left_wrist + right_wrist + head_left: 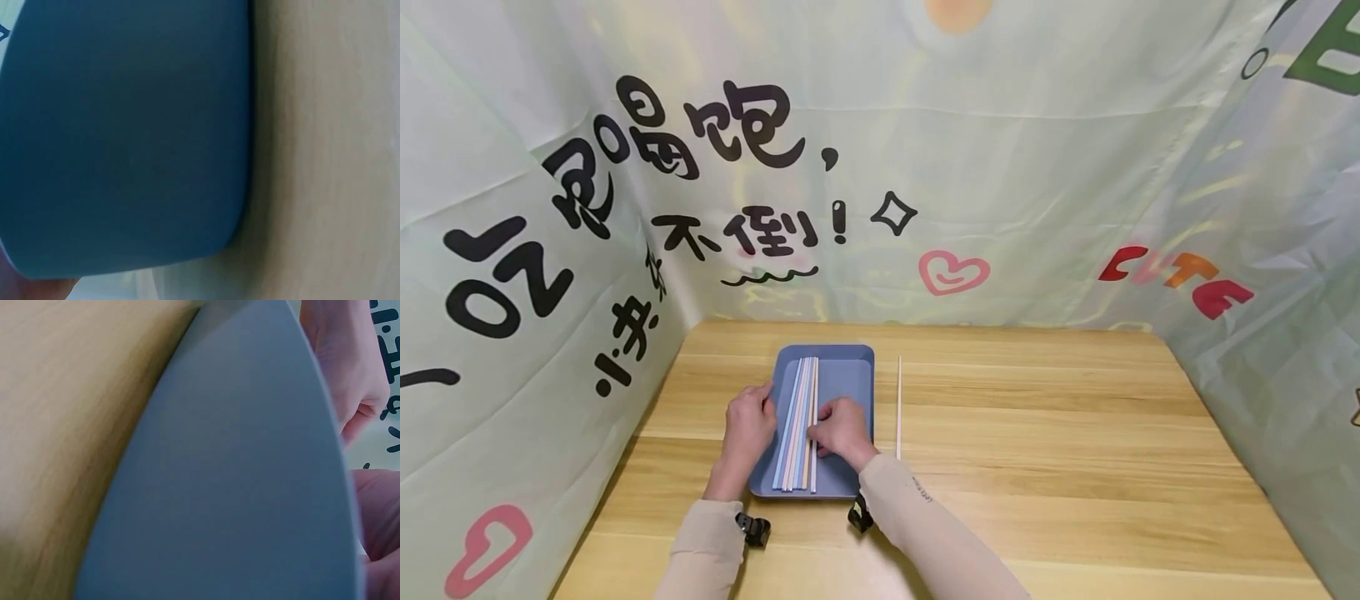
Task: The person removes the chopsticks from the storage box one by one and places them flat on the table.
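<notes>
- Backdrop [1037, 192]: pale printed cloth, forming the surround on the left, far and right sides; carries black lettering, pink hearts and the word "CUTE".
- Table [1037, 433]: light wood-grain surface, supporting the tray and one loose stick.
- Tray [842, 375]: blue, rectangular, rounded corners, raised rim; positioned left of the table's centre, long side pointing away from the person.
- Sleeves [932, 525]: beige, covering both forearms; small dark print on the right one.
- Left hand [750, 423]: at the tray's left rim; fingers curled, gripping the edge.
- Right hand [842, 427]: above the tray's interior; thumb and fingers narrowed, pinching the rightmost stick.
- Stick bundle [797, 417]: pastel blue, pink and orange sticks, side by side lengthwise in the tray's left half.
- Wrist cameras [752, 529]: black units, one below each wrist.
- Rightmost stick [813, 477]: pale, inside the tray, beside the bundle's right edge.
- Loose stick [899, 408]: pale pink, on the table, right of the tray and apart from it; near end hidden by the right sleeve.
</notes>
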A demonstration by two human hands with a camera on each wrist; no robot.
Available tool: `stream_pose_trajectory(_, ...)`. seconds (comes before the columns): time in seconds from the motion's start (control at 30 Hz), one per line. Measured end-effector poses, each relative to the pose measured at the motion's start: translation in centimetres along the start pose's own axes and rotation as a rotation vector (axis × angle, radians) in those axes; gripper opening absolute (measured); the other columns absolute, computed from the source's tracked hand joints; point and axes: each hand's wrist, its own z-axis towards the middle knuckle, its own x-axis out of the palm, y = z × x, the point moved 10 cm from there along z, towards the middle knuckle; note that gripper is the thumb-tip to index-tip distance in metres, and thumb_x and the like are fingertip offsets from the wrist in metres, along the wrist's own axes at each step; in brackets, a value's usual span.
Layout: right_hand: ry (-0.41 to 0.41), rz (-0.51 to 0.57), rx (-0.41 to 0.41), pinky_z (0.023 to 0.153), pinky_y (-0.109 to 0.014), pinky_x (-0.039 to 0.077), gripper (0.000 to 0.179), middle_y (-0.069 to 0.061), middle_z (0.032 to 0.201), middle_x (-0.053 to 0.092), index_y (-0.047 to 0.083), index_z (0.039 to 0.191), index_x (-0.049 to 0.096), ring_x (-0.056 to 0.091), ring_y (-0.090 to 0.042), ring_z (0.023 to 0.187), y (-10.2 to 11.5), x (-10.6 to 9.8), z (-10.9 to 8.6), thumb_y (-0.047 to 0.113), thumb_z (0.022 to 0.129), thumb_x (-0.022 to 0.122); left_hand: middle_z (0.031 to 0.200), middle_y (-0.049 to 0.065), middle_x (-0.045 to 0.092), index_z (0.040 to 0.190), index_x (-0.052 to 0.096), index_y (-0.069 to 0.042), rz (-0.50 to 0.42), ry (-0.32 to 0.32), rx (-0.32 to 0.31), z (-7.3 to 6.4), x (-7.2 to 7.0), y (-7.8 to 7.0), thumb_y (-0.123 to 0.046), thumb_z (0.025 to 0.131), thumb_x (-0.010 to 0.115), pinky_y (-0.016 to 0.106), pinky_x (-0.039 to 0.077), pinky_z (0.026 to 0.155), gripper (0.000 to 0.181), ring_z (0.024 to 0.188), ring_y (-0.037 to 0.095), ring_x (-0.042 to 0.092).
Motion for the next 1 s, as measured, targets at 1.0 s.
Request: stream_pose_trajectory(1.0,-0.016,0.024,0.009,0.05,-0.032,0.059,0.024,-0.007,0.069,0.062,0.002,0.086,0.06,0.071,-0.024,0.05,-0.53,-0.24,-0.14,-0.004,0.078,0.082,0.111,0.034,0.072,0.127,0.066,0.016,0.006,0.027,-0.031,-0.16,0.05,0.06,0.009,0.093,0.062,0.056,0.058,0.089,0.035,0.104,0.048,0.071)
